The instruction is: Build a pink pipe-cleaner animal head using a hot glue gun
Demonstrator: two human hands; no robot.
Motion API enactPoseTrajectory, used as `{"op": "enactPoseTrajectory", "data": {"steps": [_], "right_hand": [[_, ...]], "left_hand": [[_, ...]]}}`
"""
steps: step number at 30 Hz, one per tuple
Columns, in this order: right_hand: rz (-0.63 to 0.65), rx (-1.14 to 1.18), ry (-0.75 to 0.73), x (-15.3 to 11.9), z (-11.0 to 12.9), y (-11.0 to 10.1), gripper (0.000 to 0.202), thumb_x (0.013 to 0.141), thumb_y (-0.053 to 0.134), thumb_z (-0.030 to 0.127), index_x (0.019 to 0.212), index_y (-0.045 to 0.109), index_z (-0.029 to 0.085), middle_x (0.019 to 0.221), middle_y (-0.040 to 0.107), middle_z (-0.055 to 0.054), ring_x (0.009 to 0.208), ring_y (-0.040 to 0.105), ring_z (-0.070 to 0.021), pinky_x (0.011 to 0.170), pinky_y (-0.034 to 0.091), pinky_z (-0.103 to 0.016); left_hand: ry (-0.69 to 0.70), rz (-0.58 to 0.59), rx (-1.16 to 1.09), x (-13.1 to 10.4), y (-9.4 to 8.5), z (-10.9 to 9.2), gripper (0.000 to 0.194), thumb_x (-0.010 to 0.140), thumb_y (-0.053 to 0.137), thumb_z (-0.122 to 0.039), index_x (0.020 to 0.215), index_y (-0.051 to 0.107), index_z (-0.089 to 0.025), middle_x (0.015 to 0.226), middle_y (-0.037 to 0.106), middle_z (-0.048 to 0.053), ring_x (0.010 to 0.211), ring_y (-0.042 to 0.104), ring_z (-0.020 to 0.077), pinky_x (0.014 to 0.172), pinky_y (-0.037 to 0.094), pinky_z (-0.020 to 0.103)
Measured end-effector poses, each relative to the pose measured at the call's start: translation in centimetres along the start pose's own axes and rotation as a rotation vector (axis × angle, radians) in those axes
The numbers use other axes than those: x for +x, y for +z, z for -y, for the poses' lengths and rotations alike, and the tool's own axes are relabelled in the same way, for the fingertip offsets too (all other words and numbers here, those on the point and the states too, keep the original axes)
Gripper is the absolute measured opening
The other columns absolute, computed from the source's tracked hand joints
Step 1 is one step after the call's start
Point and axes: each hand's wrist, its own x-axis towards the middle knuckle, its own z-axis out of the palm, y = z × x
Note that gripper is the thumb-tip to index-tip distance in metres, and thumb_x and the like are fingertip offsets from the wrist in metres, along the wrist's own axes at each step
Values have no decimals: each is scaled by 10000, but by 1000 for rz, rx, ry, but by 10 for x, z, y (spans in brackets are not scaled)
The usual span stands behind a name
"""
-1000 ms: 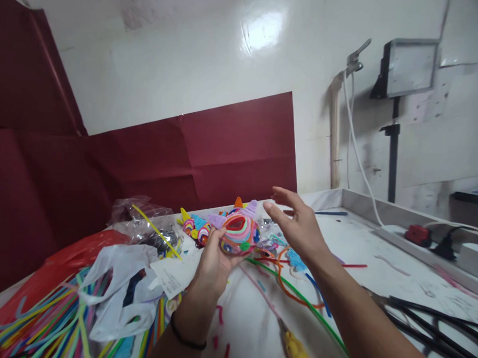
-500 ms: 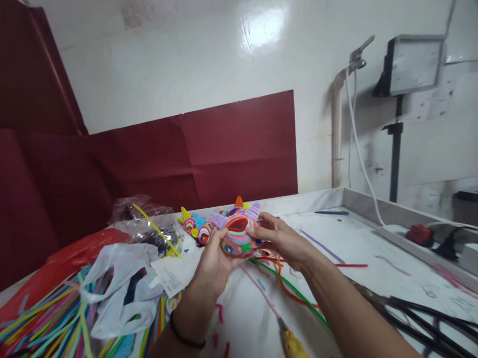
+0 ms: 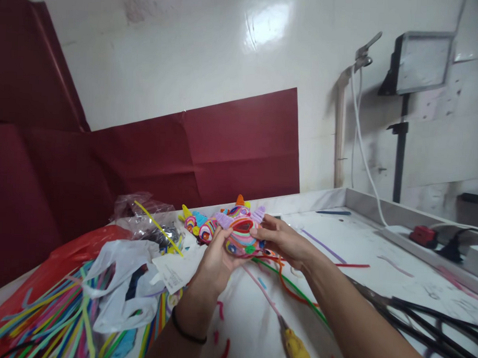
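A round, multicoloured pipe-cleaner figure (image 3: 242, 239) with two lilac horns and a red oval in its front is held between both hands. My left hand (image 3: 216, 264) cups it from the left and below, thumb against its side. From the right, my right hand (image 3: 280, 238) grips it, thumb and fingertips on its edge near the red oval. Just behind it lie similar pipe-cleaner figures (image 3: 190, 223) with yellow, blue and orange points, partly hidden. Beneath the hands, a green pipe cleaner (image 3: 294, 285) and an orange one (image 3: 284, 280) lie on the white table.
At left, many loose pipe cleaners (image 3: 54, 319) lie by a white plastic bag (image 3: 118, 258) and a red bag (image 3: 91, 242). In front is a yellow tool (image 3: 298, 351) with a dark tip. Large black-handled scissors (image 3: 422, 316) lie right. A power strip (image 3: 397, 232) runs along the tray edge.
The pipe-cleaner figure has tilted slightly between my hands, and its lilac horns show more clearly. Both hands keep their hold. The view has shifted a little to the left.
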Motion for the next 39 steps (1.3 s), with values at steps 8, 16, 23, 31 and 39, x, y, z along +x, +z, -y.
{"op": "enactPoseTrajectory", "data": {"steps": [8, 16, 23, 31, 39], "right_hand": [[-1, -53, -9, 0, -3, 0, 380, 644, 781, 320, 973, 633, 201, 977, 714, -49, 867, 678, -209, 781, 525, -330], [-414, -380, -70, 3, 11, -9, 482, 652, 753, 518, 991, 616, 204, 1092, 655, -121, 1069, 593, -311, 879, 466, -453], [-474, -1026, -647, -7, 15, 10, 385, 688, 683, 286, 1058, 619, 203, 1153, 656, -120, 1149, 539, -343, 967, 388, -539], [-346, -1133, -557, -5, 10, 10, 192, 682, 716, 188, 867, 699, 234, 993, 729, -65, 1103, 582, -312, 967, 380, -505], [-387, -1082, -361, -11, 22, 19, 225, 642, 724, 155, 860, 706, 207, 995, 723, -75, 1042, 616, -292, 895, 448, -429]], "left_hand": [[-3, -1, 4, 0, 0, 2, 353, 838, 562, -241, 1189, 555, -206, 1172, 681, 115, 1024, 672, 280, 835, 559, 482], [185, -88, 146, -1, 5, 5, 393, 782, 636, -237, 1165, 555, -271, 1165, 671, 63, 976, 677, 243, 769, 579, 365], [263, -78, 271, -4, 9, 12, 406, 803, 612, -231, 1205, 561, -260, 1110, 696, 59, 968, 675, 247, 725, 569, 317], [341, -115, 305, 3, 2, 22, 374, 759, 686, -189, 1127, 636, -231, 1091, 715, 49, 1077, 635, 244, 919, 494, 310], [413, -104, 458, 8, -2, 28, 385, 796, 619, -236, 1180, 610, -208, 1105, 705, 62, 1046, 644, 236, 962, 462, 362]]}}
